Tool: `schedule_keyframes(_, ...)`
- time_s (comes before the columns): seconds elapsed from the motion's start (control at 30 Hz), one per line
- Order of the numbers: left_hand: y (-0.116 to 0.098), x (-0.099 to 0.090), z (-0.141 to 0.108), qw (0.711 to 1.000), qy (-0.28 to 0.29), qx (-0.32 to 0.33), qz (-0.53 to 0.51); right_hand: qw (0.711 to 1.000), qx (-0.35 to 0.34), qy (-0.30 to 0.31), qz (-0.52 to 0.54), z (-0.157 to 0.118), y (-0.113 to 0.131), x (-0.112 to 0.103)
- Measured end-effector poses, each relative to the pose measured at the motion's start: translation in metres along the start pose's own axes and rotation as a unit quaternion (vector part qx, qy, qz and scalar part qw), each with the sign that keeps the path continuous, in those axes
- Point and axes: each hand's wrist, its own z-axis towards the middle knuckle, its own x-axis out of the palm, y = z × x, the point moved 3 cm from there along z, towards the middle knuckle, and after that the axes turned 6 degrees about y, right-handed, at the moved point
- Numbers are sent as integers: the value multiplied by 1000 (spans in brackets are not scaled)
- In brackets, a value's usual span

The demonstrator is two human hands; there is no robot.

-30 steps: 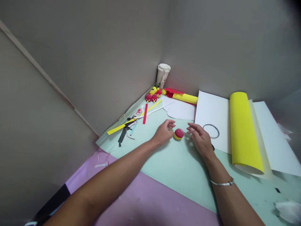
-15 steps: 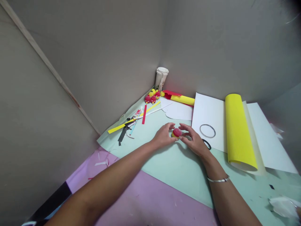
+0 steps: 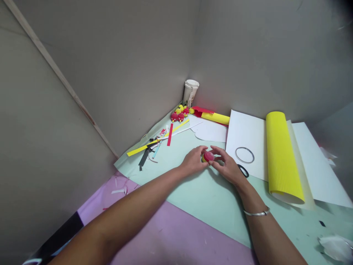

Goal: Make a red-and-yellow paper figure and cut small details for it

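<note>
Between my two hands is a small round piece [image 3: 209, 156], with a ridged red top and a yellow lower part; it looks like coiled corrugated paper. My left hand [image 3: 194, 161] has its fingers curled round the left side, thumb at the near edge. On the other side, my right hand [image 3: 227, 168] pinches it with the thumb low in front and the fingers arched behind. The fingers partly hide its sides. Several similar red and yellow paper figures [image 3: 180, 117] stand grouped at the back by the white lidded cup [image 3: 191, 92].
Paper strips, a yellow one [image 3: 137, 150] and a red one [image 3: 170, 134] among them, lie to the left. A yellow corrugated roll [image 3: 284, 158] lies at right beside white sheets [image 3: 248, 129]. A grey ring [image 3: 245, 148] and black tape roll [image 3: 243, 170] lie near my right hand. Walls [image 3: 154, 66] close off the back.
The small red and yellow piece has tipped slightly to the right, and my fingers have closed a little nearer round it. The view has shifted slightly.
</note>
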Motion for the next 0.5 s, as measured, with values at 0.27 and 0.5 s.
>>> schedule_keyframes(0.27, 2, 1, 1, 1000, 2, -11, -4, 1000, -2, -13, -3, 0, -1, -1)
schedule_keyframes(0.5, 1, 1, 1, 1000, 2, -12, -1, 1000, 5, -6, -12, -1, -2, 0)
